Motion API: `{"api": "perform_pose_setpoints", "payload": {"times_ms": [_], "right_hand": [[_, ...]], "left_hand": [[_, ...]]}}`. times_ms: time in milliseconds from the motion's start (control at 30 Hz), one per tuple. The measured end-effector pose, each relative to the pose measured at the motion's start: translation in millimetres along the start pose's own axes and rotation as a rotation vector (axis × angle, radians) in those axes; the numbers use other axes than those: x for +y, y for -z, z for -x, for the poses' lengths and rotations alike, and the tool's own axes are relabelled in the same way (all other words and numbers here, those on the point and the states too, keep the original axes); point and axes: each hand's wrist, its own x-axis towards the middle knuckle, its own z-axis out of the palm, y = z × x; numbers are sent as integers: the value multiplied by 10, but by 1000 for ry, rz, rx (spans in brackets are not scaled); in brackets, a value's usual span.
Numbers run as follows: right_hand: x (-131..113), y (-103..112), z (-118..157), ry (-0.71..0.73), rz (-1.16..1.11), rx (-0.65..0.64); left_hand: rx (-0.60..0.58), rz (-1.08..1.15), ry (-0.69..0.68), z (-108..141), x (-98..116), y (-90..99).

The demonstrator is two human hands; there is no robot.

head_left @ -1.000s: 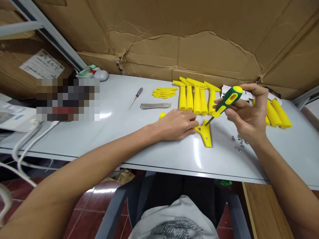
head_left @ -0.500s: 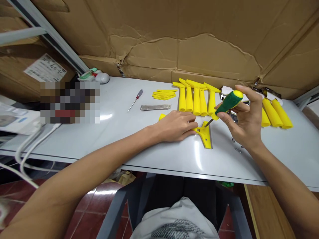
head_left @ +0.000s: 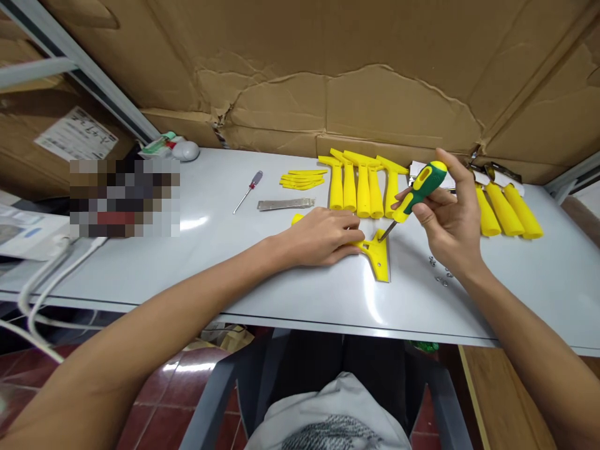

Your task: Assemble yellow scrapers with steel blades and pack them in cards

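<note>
Head view — green screwdriver rotated — tip still at yellow scraper.

My grey-white table, pretty full
Yellow handles and thin yellow strips on it, plus a small screwdriver, metal blades and loose screws.

Creased brown cardboard backs a glossy pale desk; below lie dark red floor tiles and a gray plastic chair.
</note>
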Motion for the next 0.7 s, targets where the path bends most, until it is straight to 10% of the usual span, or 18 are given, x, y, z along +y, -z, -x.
{"api": "perform_pose_setpoints", "payload": {"times_ms": [700], "right_hand": [[57,116,-32,-52,-82,-94]], "left_hand": [[-25,-21,-9,-17,-11,-12]]}}
